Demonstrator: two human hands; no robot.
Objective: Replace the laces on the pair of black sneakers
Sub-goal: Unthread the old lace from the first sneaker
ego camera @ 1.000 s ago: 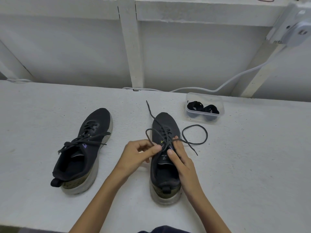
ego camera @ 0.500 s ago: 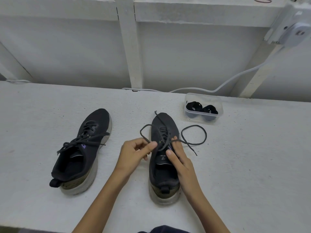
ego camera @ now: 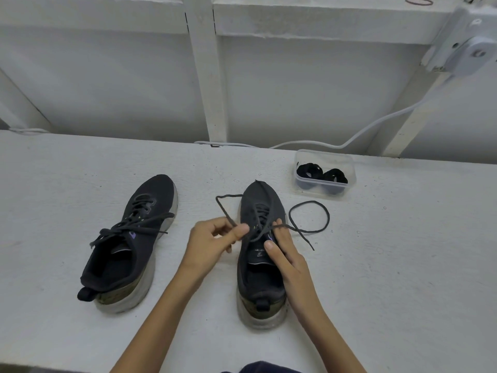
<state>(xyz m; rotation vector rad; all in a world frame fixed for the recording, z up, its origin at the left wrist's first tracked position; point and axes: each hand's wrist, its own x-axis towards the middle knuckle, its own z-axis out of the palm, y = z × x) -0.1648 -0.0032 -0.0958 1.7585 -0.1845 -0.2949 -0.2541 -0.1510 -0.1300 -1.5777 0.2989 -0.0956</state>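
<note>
- The left hand (ego camera: pixel 212 240) is held just left of the sneaker (ego camera: pixel 262 196). Its fingers (ego camera: pixel 212 228) are curled in, and the thumb and forefinger pinch a lace (ego camera: pixel 223 210).
- The right hand (ego camera: pixel 289 258) rests on the sneaker's right side, fingers fairly straight and pointing away, thumb laid on the tongue.
- The left forearm (ego camera: pixel 161 305) and right forearm (ego camera: pixel 322 319) are bare. They come in from the bottom edge and draw closer toward the hands.

2 sneakers (ego camera: pixel 129 243) before laces tub (ego camera: pixel 324 172)
</note>
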